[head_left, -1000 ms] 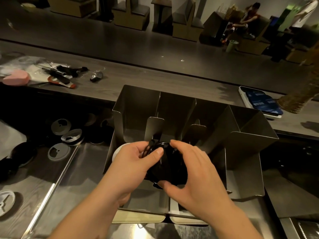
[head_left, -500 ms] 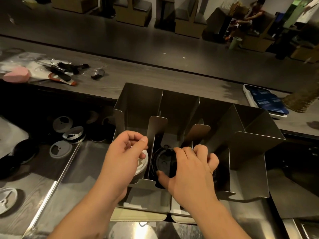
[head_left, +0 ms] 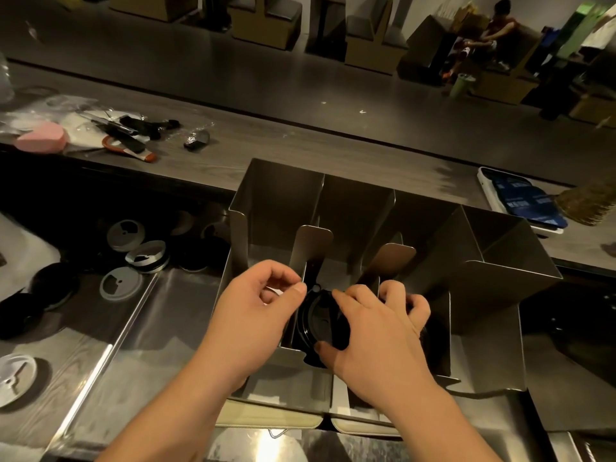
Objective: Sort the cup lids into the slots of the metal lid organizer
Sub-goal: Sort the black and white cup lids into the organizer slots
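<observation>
We see that since a second ago the stack of black lids (head_left: 315, 323) has gone from in front of the metal lid organizer (head_left: 500, 295) into its second slot from the left, where it stands on edge. The left hand (head_left: 260, 315) has let go and shifted left. The right hand (head_left: 376, 335) grips the stack, thumb at its near edge, fingers curled over the top. The left hand's fingers are curled above the leftmost slot, thumb tip at the divider (head_left: 311, 248). A sliver of white lid (head_left: 270, 291) shows beneath; we cannot tell whether it is held. Loose lids (head_left: 120, 286) lie on the surface (head_left: 73, 328) at left.
</observation>
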Available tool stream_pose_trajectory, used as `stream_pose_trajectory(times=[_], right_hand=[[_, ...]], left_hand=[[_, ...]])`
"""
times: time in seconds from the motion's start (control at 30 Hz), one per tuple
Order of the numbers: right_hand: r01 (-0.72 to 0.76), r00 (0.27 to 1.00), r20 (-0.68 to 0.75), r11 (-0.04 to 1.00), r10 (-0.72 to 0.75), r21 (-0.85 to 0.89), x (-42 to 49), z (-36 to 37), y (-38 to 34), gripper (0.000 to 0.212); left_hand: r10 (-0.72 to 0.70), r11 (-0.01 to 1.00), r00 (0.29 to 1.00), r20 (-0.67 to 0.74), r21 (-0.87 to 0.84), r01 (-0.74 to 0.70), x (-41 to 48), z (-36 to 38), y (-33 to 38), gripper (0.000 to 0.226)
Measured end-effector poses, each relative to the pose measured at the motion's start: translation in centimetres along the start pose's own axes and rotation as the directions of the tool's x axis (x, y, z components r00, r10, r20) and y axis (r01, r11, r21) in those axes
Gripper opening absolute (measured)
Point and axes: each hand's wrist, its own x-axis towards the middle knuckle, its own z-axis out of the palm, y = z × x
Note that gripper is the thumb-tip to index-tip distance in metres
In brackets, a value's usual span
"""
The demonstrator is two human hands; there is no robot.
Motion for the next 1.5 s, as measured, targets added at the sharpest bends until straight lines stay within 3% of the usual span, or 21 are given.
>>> stream_pose_trajectory(times=[0.23,0.43,0.83,1.17,1.3,1.43,1.5], right_hand=[[0.079,0.997,0.027,0.988,-0.076,-0.135,0.1,-0.2,-0.5,0.069],[0.184,0.982,0.067,0.978,-0.178,-0.098,1.1,-1.0,0.2,0.068],[0.084,0.995,0.062,0.99,-0.077,-0.111,0.7,-1.1,-0.3,0.061],[0.074,0.991,0.121,0.983,-0.054,-0.166,1.0,-1.5,-0.4,0.068],[0.074,0.994,0.086,0.997,-0.073,-0.006,0.6,-2.0,0.2,0.061],[0.072,0.978,-0.207,0.938,0.0,0.339,0.2,-2.1,1.5,0.023],[0.085,0.957,-0.287,0.911,0.038,0.403,-0.1,-2.1,2.2,0.016]], left_hand=[[0.014,1.0,1.0,-0.026,0.023,-0.013,0.1,-0.1,0.3,0.008],[0.004,1.0,0.999,-0.043,0.0,-0.004,-0.2,-0.2,0.4,0.008],[0.002,1.0,0.994,-0.108,-0.012,-0.003,-0.7,-1.1,-0.1,0.013],[0.016,1.0,0.999,-0.044,0.028,-0.015,-1.1,-1.4,-0.2,0.012],[0.04,0.998,0.999,-0.012,0.047,-0.039,-1.3,-2.3,-0.2,0.013],[0.033,0.998,0.997,-0.065,0.064,-0.029,-1.7,-2.5,-0.2,0.014],[0.044,0.995,0.995,-0.094,0.098,-0.035,-2.3,-1.8,0.0,0.016]])
